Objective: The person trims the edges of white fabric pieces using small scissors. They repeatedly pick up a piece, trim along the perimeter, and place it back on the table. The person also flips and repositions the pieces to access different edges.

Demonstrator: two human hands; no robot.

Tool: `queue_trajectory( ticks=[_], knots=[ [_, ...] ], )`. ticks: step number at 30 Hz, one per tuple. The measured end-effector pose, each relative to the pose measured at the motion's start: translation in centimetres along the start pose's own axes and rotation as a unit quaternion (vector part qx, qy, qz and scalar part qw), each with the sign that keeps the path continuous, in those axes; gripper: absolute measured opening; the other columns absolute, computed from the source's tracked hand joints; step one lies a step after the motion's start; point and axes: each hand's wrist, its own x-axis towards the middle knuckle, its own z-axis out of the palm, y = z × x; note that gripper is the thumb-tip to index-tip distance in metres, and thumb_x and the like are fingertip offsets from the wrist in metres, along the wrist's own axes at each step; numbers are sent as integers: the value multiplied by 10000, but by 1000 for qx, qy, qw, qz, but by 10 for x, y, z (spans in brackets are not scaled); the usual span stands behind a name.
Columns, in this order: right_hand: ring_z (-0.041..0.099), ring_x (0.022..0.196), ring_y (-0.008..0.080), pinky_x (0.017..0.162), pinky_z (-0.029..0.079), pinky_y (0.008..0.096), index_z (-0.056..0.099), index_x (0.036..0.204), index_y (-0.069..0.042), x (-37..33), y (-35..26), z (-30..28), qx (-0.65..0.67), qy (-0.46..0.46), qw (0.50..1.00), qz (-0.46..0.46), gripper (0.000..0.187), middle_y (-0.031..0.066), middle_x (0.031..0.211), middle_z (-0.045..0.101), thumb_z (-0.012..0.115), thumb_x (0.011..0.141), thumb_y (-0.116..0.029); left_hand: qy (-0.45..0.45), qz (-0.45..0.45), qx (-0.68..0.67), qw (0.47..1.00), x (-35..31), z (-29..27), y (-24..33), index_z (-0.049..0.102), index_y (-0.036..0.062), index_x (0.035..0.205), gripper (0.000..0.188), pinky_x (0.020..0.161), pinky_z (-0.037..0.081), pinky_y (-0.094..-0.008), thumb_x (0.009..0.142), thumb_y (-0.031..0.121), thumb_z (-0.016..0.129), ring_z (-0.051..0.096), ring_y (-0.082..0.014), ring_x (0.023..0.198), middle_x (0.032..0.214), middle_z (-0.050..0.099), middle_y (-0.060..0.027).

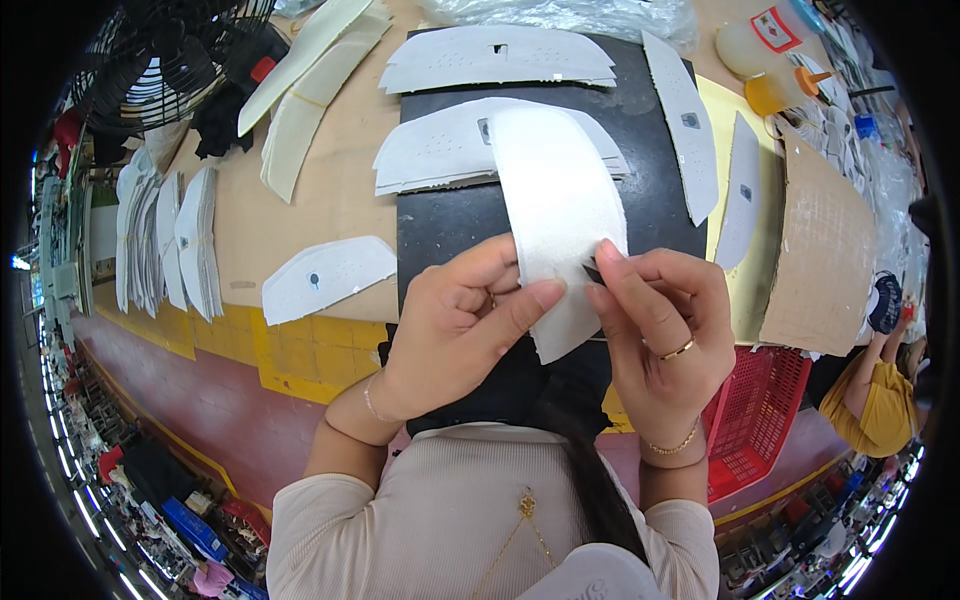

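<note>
My left hand (455,325) grips a white curved panel (565,190) by its near left edge, thumb on top and fingers beneath. The panel is raised above a black mat (440,235) and its far end overlaps a stack of pale grey panels (430,150). At the panel's right edge, my right hand (665,320) pinches a small dark flat piece (592,270) between thumb and fingers. Most of that piece is covered by the fingertips, so its kind is unclear. A second stack of grey panels (500,58) lies farther back on the mat.
A single panel (330,278) lies left of the mat, and banded stacks (200,240) stand farther left. Long cream sheets (305,110) and a fan (165,60) are at the back left. Bottles (780,90), cardboard (815,250) and a red crate (760,420) are on the right.
</note>
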Motion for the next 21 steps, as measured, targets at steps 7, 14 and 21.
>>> queue_trajectory(
  ticks=[7, 14, 21],
  knots=[
    [644, 698, 169, 568, 532, 267, 736, 1123, -42, 3, -4, -5, -26, -22, 999, -25, 453, 77, 933, 632, 790, 682, 48, 9, 8, 134, 991, -3, -4, -3, 621, -16, 1083, 193, 616, 467, -212, 969, 138, 646, 592, -27, 709, 785, 699, -50],
    [635, 712, 154, 575, 517, 250, 749, 1095, -49, 1, -10, -7, -30, -24, 999, -5, 411, 68, 927, 625, 795, 698, 48, 22, 32, 185, 982, -7, -1, -1, 637, -10, 1046, 190, 532, 442, -231, 957, 157, 661, 582, -56, 583, 682, 657, -70],
    [632, 720, 150, 588, 498, 238, 759, 1046, -50, 1, -12, -9, -87, -45, 995, -31, 355, 57, 900, 628, 812, 712, 57, 13, 73, 284, 956, -6, -1, 8, 672, -13, 992, 125, 528, 453, -265, 936, 97, 656, 601, -134, 545, 675, 638, -122]
  ],
)
